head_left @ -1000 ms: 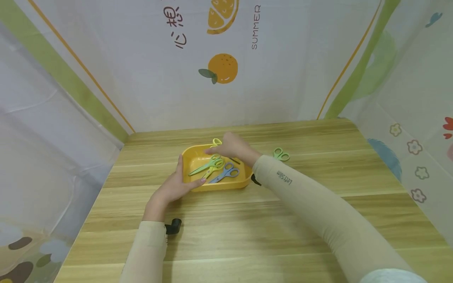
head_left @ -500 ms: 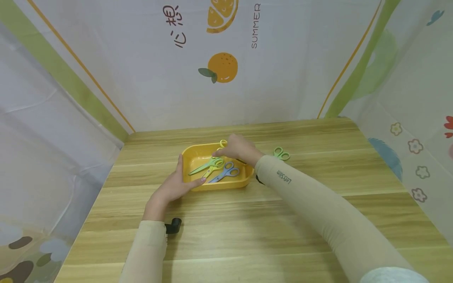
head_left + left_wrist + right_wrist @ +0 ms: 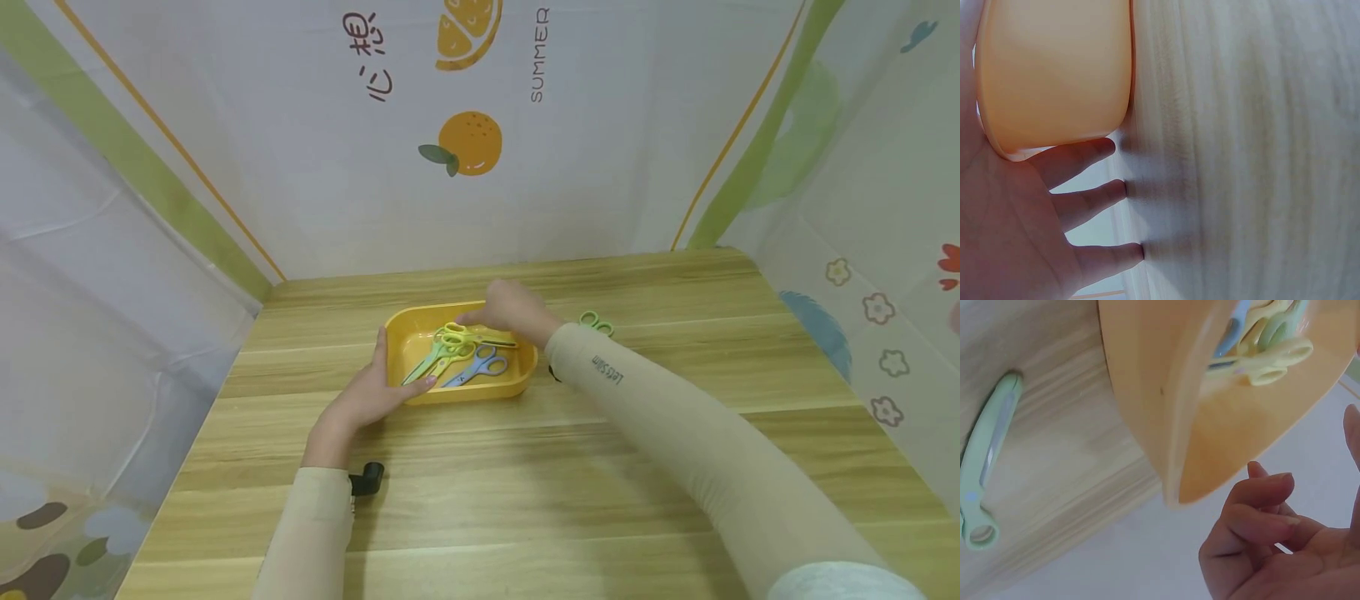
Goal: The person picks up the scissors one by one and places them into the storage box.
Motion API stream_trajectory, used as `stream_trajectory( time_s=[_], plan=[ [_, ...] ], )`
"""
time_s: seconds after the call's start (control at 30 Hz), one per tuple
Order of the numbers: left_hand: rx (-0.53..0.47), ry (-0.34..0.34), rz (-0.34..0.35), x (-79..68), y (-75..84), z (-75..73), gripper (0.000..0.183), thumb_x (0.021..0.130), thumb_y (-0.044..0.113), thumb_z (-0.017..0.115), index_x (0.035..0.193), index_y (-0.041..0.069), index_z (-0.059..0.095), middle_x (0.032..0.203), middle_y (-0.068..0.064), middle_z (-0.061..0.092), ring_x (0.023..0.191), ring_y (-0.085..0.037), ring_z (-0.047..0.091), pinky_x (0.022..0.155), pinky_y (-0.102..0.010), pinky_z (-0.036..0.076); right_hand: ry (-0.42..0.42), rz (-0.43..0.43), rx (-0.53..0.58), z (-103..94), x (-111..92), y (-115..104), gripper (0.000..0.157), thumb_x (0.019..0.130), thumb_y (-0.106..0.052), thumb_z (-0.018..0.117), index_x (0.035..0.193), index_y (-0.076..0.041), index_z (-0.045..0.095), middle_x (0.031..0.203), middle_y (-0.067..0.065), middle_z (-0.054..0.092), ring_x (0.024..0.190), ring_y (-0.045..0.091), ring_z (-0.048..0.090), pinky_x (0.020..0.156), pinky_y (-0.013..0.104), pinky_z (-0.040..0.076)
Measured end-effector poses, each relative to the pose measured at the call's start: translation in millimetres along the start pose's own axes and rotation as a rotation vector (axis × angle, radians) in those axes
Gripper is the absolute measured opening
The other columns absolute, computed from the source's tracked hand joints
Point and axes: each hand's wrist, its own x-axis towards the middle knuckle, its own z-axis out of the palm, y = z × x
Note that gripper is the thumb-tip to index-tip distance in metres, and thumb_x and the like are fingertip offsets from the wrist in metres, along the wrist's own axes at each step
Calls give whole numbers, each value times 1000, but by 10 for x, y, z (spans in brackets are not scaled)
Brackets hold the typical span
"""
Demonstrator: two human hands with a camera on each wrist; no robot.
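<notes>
A yellow plastic bin point(image 3: 517, 383) stands on the table with several scissors in it. Straight, spread fingers of my left hand point(image 3: 363, 396) lie against its left end, the thumb over the front rim. My right hand point(image 3: 513, 308) hovers at the bin's back right; the right wrist view shows its fingers loosely bent around nothing. Yellow scissors point(image 3: 491, 338) lie uppermost, handles toward the middle, over green scissors point(image 3: 422, 368) and another yellow pair. Blue scissors point(image 3: 468, 371) rest nearer the front wall. A separate green pair of scissors point(image 3: 988, 456) lies on the table right of the bin.
The wood-grain table point(image 3: 525, 500) backs onto a white printed curtain point(image 3: 600, 167). More printed cloth hangs at both sides. A black camera mount point(image 3: 367, 479) sticks out from the left wrist, low over the table.
The right hand has let go of the uppermost yellow scissors, which now lie in the bin. The green scissors there have shifted slightly. My left hand has stayed at the bin.
</notes>
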Motion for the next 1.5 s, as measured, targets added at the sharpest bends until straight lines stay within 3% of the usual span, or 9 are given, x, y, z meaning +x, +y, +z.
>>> stream_trajectory(
  time_s=[0.33, 0.5, 0.63, 0.77, 0.87, 1.07, 1.23, 1.33, 1.5],
  plan=[
    [-6, 5, -2, -3, 13, 11, 138, 88, 79, 69, 166, 20, -30, 176, -29, 13, 159, -51, 30, 128, -67, 28, 20, -31, -17, -216, -79, 60, 63, 92, -68, 73, 106, -7, 69, 101, 4, 65, 83, 19, 60, 68, 32, 52],
    [-4, 7, 1, -1, 13, 8, 139, 88, 79, 68, 166, 20, -30, 176, -29, 12, 159, -51, 31, 128, -67, 28, 35, -37, 33, -390, -144, 156, 89, 94, -63, 73, 152, 1, 53, 156, 18, 56, 138, 35, 59, 111, 51, 54],
    [3, 6, -5, 10, -1, 11, 140, 87, 81, 68, 165, 20, -31, 176, -29, 12, 158, -51, 31, 128, -66, 28, 38, -30, 53, -518, -168, 251, 93, 95, -63, 72, 158, 1, 45, 163, 20, 50, 148, 38, 51, 117, 55, 49],
    [12, 3, -11, 13, -9, 8, 140, 86, 83, 66, 165, 21, -31, 177, -29, 11, 159, -52, 28, 128, -67, 27, 61, -32, 53, -596, -176, 340, 66, 94, -63, 73, 118, -2, 67, 116, 14, 70, 111, 29, 67, 91, 43, 58],
    [19, 2, -15, 8, -9, 5, 140, 86, 84, 66, 165, 21, -32, 177, -29, 10, 160, -53, 26, 128, -67, 27, 85, -27, 61, -628, -175, 398, 59, 93, -62, 75, 71, -15, 49, 67, -2, 44, 67, 16, 45, 62, 32, 43],
    [15, 3, -10, 7, -3, 7, 140, 86, 83, 66, 165, 21, -31, 177, -29, 10, 159, -52, 28, 128, -67, 28, 101, -56, 77, -662, -170, 520, 71, 92, -61, 77, 60, -18, 31, 56, -7, 23, 55, 11, 20, 51, 28, 25],
    [13, 4, -9, 4, 3, 6, 140, 86, 83, 66, 165, 21, -31, 177, -29, 10, 159, -53, 28, 128, -67, 27, 97, -92, 54, -655, -188, 645, 65, 96, -62, 72, 107, 1, 66, 105, 15, 69, 99, 29, 66, 87, 40, 58],
    [15, 4, -8, 7, 3, 7, 140, 86, 83, 66, 165, 21, -31, 177, -29, 10, 159, -53, 27, 128, -67, 27, 99, -101, 40, -648, -207, 729, 89, 97, -63, 70, 152, 4, 49, 159, 26, 49, 149, 45, 47, 120, 58, 44],
    [16, 2, -10, 3, 8, 4, 140, 86, 83, 66, 165, 21, -31, 177, -28, 8, 160, -52, 26, 128, -67, 27, 105, -104, 33, -646, -220, 834, 92, 97, -63, 70, 157, 2, 43, 164, 28, 41, 154, 46, 40, 124, 61, 38]
  ],
)
